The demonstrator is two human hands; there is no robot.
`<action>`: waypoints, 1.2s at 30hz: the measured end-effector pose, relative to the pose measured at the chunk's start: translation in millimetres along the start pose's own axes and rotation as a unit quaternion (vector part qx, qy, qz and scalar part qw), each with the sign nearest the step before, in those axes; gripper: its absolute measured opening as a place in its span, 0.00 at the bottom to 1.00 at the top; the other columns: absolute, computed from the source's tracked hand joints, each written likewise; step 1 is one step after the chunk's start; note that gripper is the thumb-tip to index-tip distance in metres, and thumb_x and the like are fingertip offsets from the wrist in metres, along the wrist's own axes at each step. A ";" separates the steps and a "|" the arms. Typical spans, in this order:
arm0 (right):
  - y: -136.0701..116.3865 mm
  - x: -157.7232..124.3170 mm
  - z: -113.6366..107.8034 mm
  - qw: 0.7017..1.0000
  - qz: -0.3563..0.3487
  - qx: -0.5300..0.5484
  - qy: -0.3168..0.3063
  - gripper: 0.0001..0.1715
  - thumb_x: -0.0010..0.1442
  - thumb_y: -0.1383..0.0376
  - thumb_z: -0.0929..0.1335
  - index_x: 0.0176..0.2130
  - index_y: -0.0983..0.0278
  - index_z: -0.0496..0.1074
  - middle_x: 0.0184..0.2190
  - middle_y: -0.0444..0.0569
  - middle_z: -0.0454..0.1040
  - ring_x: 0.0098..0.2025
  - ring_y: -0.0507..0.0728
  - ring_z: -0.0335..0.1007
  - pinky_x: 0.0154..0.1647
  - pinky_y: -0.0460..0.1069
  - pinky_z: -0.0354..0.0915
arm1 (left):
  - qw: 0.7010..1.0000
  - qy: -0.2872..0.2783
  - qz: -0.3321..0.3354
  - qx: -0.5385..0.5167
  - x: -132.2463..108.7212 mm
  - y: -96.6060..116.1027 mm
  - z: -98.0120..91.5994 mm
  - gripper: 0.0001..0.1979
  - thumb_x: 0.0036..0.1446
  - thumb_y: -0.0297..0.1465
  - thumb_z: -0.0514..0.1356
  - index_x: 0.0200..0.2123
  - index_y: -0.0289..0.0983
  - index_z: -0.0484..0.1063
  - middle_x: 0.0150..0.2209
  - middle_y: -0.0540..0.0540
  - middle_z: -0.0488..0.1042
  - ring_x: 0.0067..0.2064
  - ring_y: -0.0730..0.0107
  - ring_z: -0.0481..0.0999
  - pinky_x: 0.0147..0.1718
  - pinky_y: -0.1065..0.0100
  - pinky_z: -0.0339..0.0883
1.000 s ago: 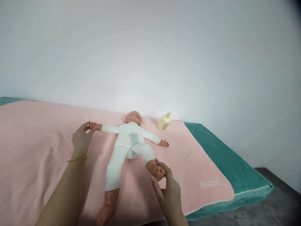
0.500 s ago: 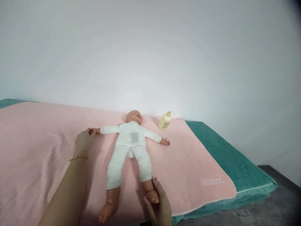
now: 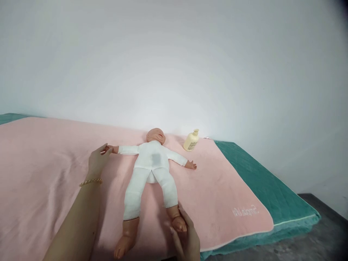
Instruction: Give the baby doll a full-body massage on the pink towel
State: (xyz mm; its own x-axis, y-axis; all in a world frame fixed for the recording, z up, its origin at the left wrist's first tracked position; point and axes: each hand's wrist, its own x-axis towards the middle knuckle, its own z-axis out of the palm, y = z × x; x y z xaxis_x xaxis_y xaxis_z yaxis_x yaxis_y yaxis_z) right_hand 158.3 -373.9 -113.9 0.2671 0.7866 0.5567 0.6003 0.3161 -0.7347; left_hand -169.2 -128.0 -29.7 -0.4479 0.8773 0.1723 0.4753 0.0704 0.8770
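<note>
A baby doll (image 3: 152, 156) with a white cloth body lies on its back, arms and legs spread, a grey square patch on its chest. My left hand (image 3: 98, 158), with a gold chain bracelet at the wrist, pinches the doll's hand (image 3: 109, 149) at the left between thumb and fingers. At the bottom, my right hand (image 3: 187, 233) is closed round the doll's foot (image 3: 178, 222) on the right side, fingers along its outer edge and thumb on the inner side. The doll's other foot and other hand rest free on the pink blanket (image 3: 217, 195).
A pale yellow pump bottle (image 3: 191, 140) stands near the wall (image 3: 174, 65), right of the doll's head. Under the blanket lies a green mattress (image 3: 269, 188), its edge showing at the right. Grey floor (image 3: 312, 241) is visible at the lower right.
The doll's foot in my right hand has shifted slightly to the right, along with that hand. My left hand's fingers have moved a little on the doll's hand, which sits slightly more right.
</note>
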 end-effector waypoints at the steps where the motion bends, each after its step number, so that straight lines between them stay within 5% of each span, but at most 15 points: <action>1: -4.3 4.8 -2.0 1.000 -0.002 0.002 -0.005 0.29 0.60 0.62 0.68 0.60 0.60 0.64 0.57 0.51 0.70 0.57 0.62 0.69 0.55 0.54 0.70 | 0.999 0.014 -0.008 -0.030 -0.2 1.8 0.9 0.21 0.55 0.40 0.60 0.50 0.39 0.73 0.45 0.42 0.78 0.45 0.57 0.77 0.40 0.61 0.70; 10: -50.8 70.5 -6.0 0.999 0.015 0.041 -0.032 0.28 0.62 0.64 0.67 0.60 0.61 0.60 0.59 0.55 0.68 0.59 0.60 0.66 0.54 0.53 0.70 | 0.966 0.049 0.062 -0.244 -20.4 37.3 7.2 0.23 0.48 0.38 0.67 0.49 0.40 0.76 0.44 0.45 0.79 0.47 0.59 0.78 0.50 0.57 0.71; 18: -54.6 106.2 18.8 0.998 0.046 0.041 -0.025 0.26 0.60 0.61 0.68 0.56 0.62 0.62 0.57 0.57 0.70 0.57 0.62 0.69 0.48 0.54 0.73 | 0.949 -0.115 0.202 -0.215 -49.9 52.2 33.8 0.16 0.48 0.36 0.67 0.42 0.40 0.79 0.45 0.47 0.80 0.50 0.59 0.77 0.55 0.57 0.67; 24: -48.9 108.3 33.2 0.998 0.026 0.063 -0.006 0.26 0.60 0.61 0.68 0.57 0.62 0.62 0.58 0.57 0.68 0.59 0.62 0.66 0.53 0.56 0.70 | 0.893 -0.247 0.359 -0.116 -60.0 58.5 50.4 0.13 0.53 0.38 0.65 0.43 0.44 0.79 0.48 0.48 0.78 0.55 0.60 0.73 0.61 0.53 0.56; 30: -51.3 102.7 36.0 0.998 0.033 0.049 -0.016 0.25 0.61 0.61 0.67 0.57 0.62 0.62 0.59 0.58 0.68 0.60 0.62 0.65 0.55 0.57 0.69 | 0.881 -0.279 0.376 -0.070 -54.8 56.7 49.2 0.12 0.54 0.39 0.64 0.42 0.48 0.78 0.49 0.51 0.78 0.58 0.60 0.70 0.64 0.48 0.46; 36: -50.2 90.9 30.2 0.999 0.017 0.043 -0.014 0.25 0.62 0.63 0.66 0.58 0.64 0.60 0.60 0.60 0.65 0.61 0.62 0.63 0.57 0.58 0.67 | 0.911 -0.214 0.322 -0.142 -54.3 52.5 52.3 0.17 0.49 0.38 0.67 0.44 0.42 0.78 0.48 0.46 0.78 0.56 0.59 0.72 0.59 0.53 0.59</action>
State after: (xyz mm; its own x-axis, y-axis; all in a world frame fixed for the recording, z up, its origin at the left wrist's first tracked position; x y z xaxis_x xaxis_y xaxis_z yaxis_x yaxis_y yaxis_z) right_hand 129.7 -302.3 -38.1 0.2649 0.8119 0.5202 0.5238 0.3318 -0.7846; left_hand -80.4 -147.1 -16.5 0.2206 0.8019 0.5552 0.2917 -0.5974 0.7470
